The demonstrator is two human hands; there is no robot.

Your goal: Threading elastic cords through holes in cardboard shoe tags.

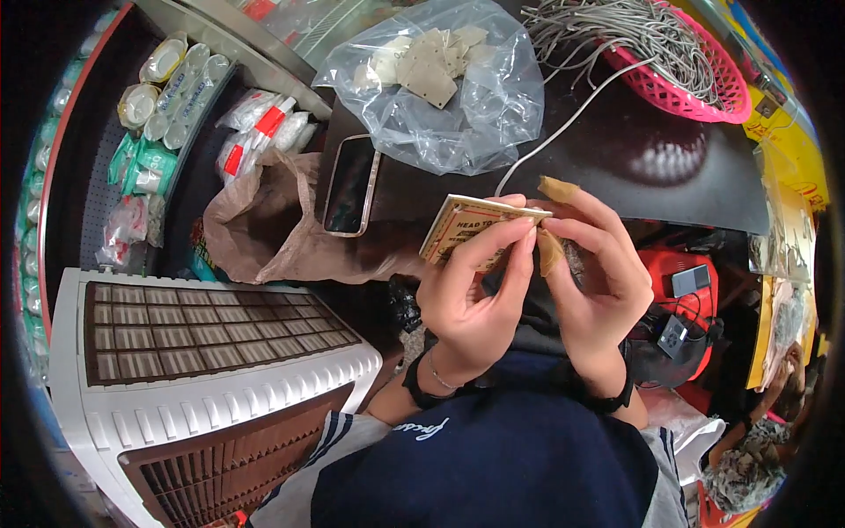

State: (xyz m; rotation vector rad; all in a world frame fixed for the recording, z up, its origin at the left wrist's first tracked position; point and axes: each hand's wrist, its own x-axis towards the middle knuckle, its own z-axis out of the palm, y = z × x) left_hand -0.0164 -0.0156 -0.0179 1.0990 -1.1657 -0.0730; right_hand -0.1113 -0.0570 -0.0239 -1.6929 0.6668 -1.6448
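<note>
My left hand point(471, 308) holds a cream printed card point(459, 231) with a red border, pinched between thumb and fingers, tilted above the dark table's front edge. My right hand point(603, 282) meets the card's right corner, thumb and fingertips closed together there. Brownish-yellow tape wraps two of its fingertips. Whatever lies between those fingertips is too small to make out. A thin grey cord point(576, 119) runs down from a pink basket point(726, 110) and passes behind the card; its end is hidden. Beyond the card, a clear plastic bag point(493, 132) contains several pale flat plates point(431, 70).
A phone point(350, 189) lies on the dark table point(616, 180) beside an open brown bag point(264, 233). Grey cords point(651, 44) fill the basket. At left stand a white air cooler point(229, 352) and shelved packages point(145, 163). Small devices point(689, 282) rest on something red at right.
</note>
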